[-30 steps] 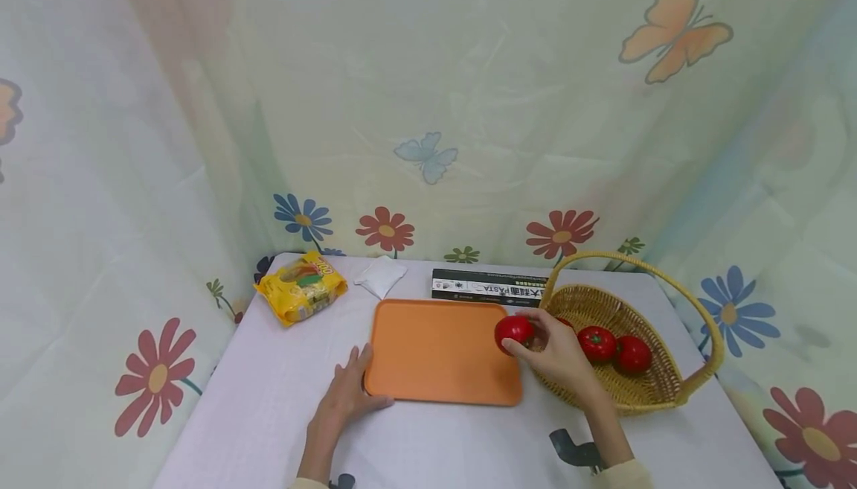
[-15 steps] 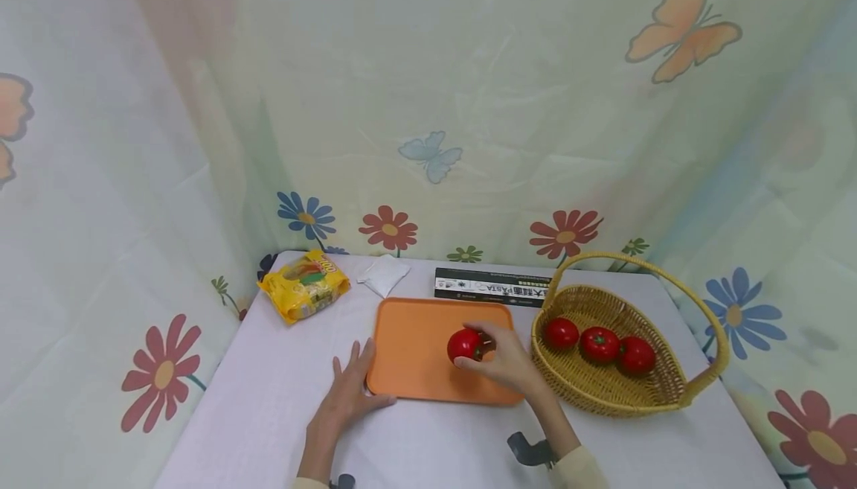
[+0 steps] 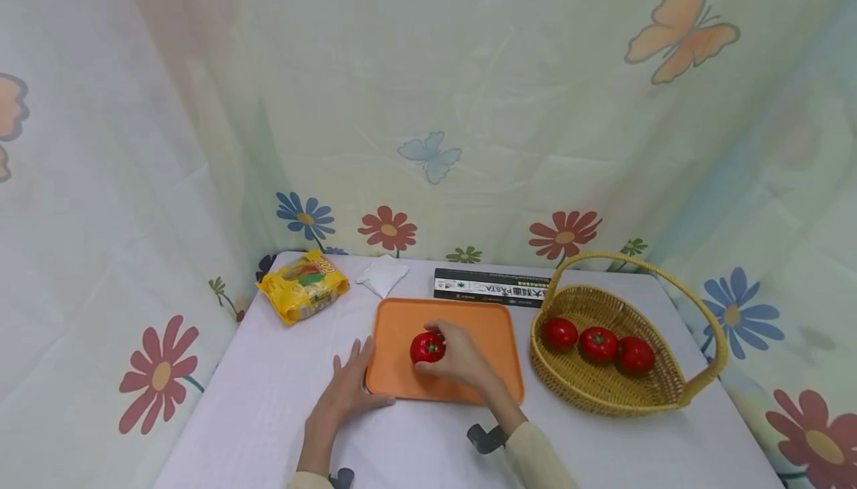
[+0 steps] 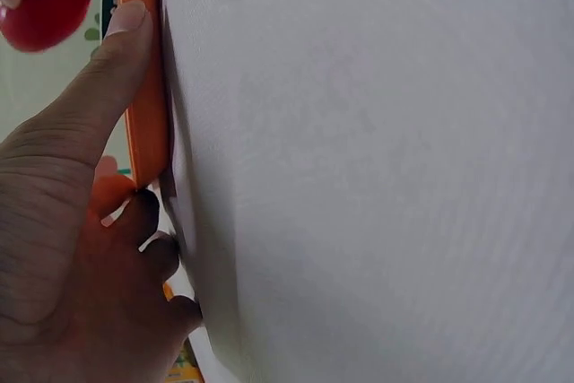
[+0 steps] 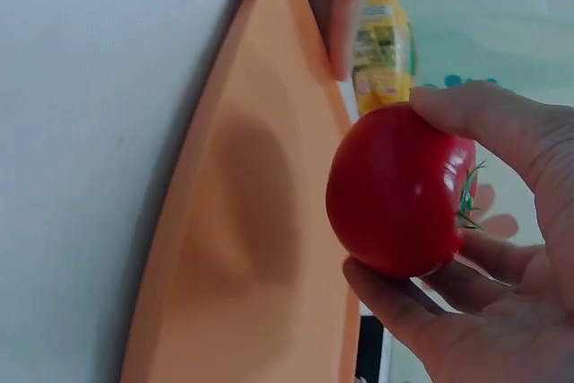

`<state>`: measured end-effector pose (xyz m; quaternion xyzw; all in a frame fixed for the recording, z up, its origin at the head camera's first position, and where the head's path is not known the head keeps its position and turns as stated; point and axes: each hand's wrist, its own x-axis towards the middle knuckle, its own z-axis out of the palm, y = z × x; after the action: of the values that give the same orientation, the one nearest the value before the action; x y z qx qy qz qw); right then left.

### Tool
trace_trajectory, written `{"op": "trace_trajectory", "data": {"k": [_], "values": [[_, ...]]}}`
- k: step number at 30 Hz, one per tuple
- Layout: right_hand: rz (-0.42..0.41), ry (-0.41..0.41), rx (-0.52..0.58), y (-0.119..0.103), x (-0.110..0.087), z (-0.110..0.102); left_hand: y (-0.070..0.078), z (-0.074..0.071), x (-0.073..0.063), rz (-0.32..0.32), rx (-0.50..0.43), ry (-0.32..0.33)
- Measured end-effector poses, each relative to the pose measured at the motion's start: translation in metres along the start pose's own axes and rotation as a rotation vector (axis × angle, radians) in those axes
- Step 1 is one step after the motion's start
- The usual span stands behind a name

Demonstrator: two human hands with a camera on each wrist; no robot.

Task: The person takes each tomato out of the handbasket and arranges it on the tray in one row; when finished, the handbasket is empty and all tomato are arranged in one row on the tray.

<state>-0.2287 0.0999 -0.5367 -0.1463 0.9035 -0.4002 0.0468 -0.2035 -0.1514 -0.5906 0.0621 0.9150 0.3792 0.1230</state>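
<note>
A red tomato [image 5: 399,190] with a green stem is pinched between the thumb and fingers of my right hand [image 3: 460,357]. It hangs above the orange tray [image 3: 480,340], and its shadow falls on the tray floor in the right wrist view. My left hand [image 3: 348,388] rests at the tray's near left corner. In the left wrist view, its thumb [image 4: 108,78] lies along the tray's side and the other fingers spread past the corner.
On the right stands a wicker basket [image 3: 589,397] with a tall handle, holding 3 tomatoes [image 3: 599,344]. Behind the tray lie a black pasta box [image 3: 491,286] and a small white packet [image 3: 383,275]. A yellow food bag [image 3: 304,288] is at the back left.
My right hand has carried the tomato leftward from the basket's edge to over the middle-left of the tray. The left hand has stayed at the tray corner.
</note>
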Motion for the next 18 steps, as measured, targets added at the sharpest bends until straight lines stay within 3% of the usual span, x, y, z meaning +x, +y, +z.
{"op": "trace_trajectory", "data": {"k": [9,18], "values": [[0.019,0.009,-0.007,0.002,0.021,0.027,-0.001,-0.002,0.004,0.053,0.023,0.022],[0.033,0.041,0.073,0.005,0.031,0.041,-0.002,-0.004,0.009,0.038,0.030,-0.021]]}}
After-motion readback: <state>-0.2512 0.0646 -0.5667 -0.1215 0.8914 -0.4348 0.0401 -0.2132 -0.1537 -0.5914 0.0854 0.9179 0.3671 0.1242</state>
